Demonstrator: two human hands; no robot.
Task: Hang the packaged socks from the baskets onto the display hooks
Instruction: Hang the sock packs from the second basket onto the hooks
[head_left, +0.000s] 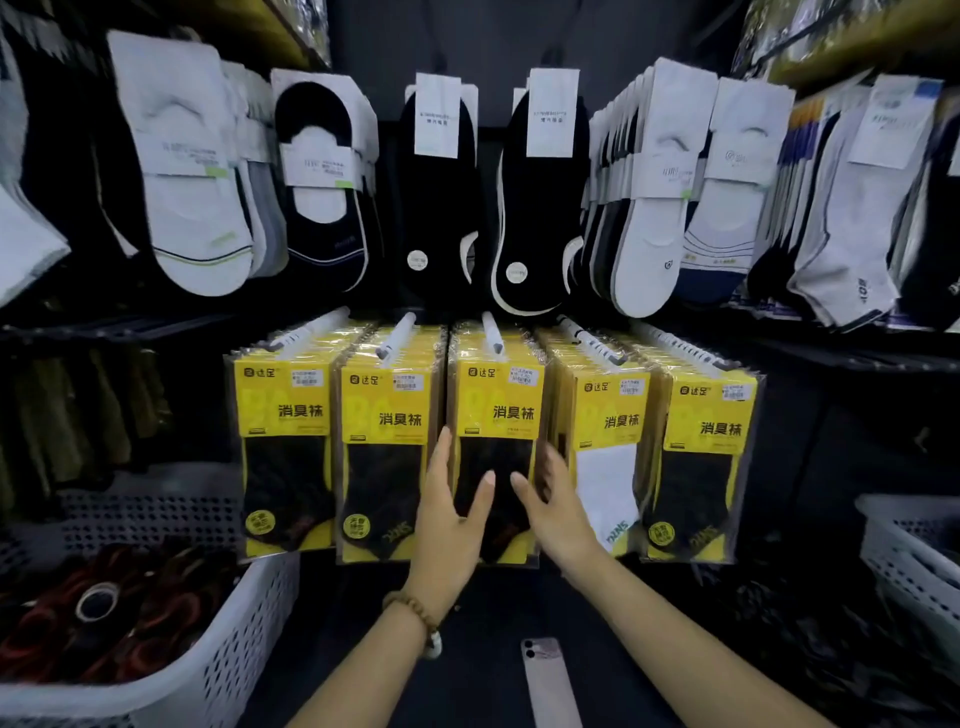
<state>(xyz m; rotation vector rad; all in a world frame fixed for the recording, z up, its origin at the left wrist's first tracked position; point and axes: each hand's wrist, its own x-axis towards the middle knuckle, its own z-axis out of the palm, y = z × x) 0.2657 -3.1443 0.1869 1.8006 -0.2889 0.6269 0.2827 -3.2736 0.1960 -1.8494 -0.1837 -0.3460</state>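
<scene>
Several stacks of yellow-labelled sock packs hang on white display hooks (492, 332) in a row. The middle stack (496, 410) holds black socks. My left hand (449, 512) lies with straight fingers along its left edge. My right hand (550, 501) reaches to its right edge, fingers slightly bent and thumb pointing left over the pack front. Neither hand grips a pack. One stack to the right shows white socks (608, 457).
A white basket (218, 660) with dark sock bundles stands at the lower left. Another white basket (914, 551) stands at the right. A phone (548, 680) lies on the dark surface below. Loose socks on cards (192, 171) hang on the row above.
</scene>
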